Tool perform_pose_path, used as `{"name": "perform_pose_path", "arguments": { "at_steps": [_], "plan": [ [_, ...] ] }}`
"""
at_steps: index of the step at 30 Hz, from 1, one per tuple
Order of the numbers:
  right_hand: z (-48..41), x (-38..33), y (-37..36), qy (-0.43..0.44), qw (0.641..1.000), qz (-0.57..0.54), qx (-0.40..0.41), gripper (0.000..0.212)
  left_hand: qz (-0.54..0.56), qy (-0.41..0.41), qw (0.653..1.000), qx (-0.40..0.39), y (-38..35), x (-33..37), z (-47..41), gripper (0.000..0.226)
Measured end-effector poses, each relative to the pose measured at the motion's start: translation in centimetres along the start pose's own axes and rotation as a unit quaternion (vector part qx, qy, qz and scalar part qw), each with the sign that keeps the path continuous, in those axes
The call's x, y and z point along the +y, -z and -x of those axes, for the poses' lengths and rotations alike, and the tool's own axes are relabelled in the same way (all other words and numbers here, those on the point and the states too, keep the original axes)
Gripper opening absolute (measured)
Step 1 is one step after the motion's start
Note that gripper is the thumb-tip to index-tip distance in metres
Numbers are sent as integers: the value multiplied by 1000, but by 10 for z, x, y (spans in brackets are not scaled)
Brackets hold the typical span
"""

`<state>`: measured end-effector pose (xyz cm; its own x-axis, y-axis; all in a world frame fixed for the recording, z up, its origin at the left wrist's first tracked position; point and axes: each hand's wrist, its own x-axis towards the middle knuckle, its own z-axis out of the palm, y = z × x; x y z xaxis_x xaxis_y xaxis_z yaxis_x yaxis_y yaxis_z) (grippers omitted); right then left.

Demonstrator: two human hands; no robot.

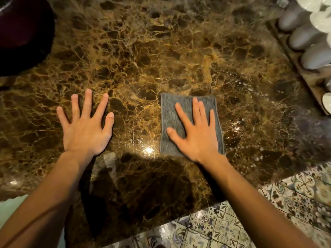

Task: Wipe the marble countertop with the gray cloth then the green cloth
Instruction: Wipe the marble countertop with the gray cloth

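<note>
The brown marble countertop (pixel 161 51) with gold veins fills most of the view. A square gray cloth (pixel 170 111) lies flat on it, right of centre. My right hand (pixel 195 133) presses flat on the gray cloth with fingers spread, palm covering its lower right part. My left hand (pixel 86 127) rests flat on the bare marble to the left, fingers spread, holding nothing. No green cloth is in view.
A wooden tray (pixel 293 56) with several white cups stands along the right edge. A dark rounded object (pixel 23 33) sits at the far left. Patterned floor tiles (pixel 232 226) show below the counter's near edge. Wet droplets (pixel 238 83) glisten right of the cloth.
</note>
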<state>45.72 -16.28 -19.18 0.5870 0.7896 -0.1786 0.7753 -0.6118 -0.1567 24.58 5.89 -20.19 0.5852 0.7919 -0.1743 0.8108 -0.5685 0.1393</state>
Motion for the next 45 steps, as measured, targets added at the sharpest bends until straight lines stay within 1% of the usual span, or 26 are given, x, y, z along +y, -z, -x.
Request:
{"name": "perform_pose_path", "arguments": {
  "at_steps": [4, 6, 8, 11, 15, 19, 23, 26, 29, 33, 36, 40, 45],
  "plan": [
    [82, -4, -15, 14, 1000, 13, -9, 80, -1, 0, 1000, -2, 1, 0, 0, 59],
    [108, -5, -21, 12, 1000, 19, -6, 81, 1, 0, 1000, -2, 0, 0, 0, 60],
    [118, -6, -25, 9, 1000, 20, -9, 82, 2, -1, 1000, 0, 0, 0, 0, 60],
    [108, -5, -21, 8, 1000, 16, -17, 82, 6, -3, 1000, 3, 0, -1, 0, 60],
    [49, 7, -8, -14, 1000, 0, -8, 79, 10, -7, 1000, 7, 0, -1, 1, 60],
    [-51, 22, 12, -60, 998, -5, -23, 82, 2, -5, 1000, 2, 0, -1, 0, 60],
    [-142, 43, 37, -81, 996, -19, -39, 84, 2, -4, 1000, -2, 0, -1, 0, 60],
    [-178, 56, 49, -97, 994, -23, -53, 87, 2, -2, 1000, 2, 0, -1, 0, 59],
    [-185, 58, 47, -102, 994, -21, -30, 86, -1, -3, 1000, 3, -1, -2, 0, 59],
    [-167, 55, 41, -89, 996, -20, -10, 84, 0, -1, 1000, 3, -1, -2, 0, 59],
    [-130, 54, 34, -77, 997, -18, -5, 80, 4, 0, 1000, 6, -1, -2, -1, 58],
    [-45, 56, 16, -63, 998, -9, -2, 75, 5, -2, 1000, 3, -1, -2, -1, 59],
    [80, 56, -9, -28, 999, 10, 12, 75, 7, 4, 1000, -3, 0, -1, 0, 59]
  ]
}}
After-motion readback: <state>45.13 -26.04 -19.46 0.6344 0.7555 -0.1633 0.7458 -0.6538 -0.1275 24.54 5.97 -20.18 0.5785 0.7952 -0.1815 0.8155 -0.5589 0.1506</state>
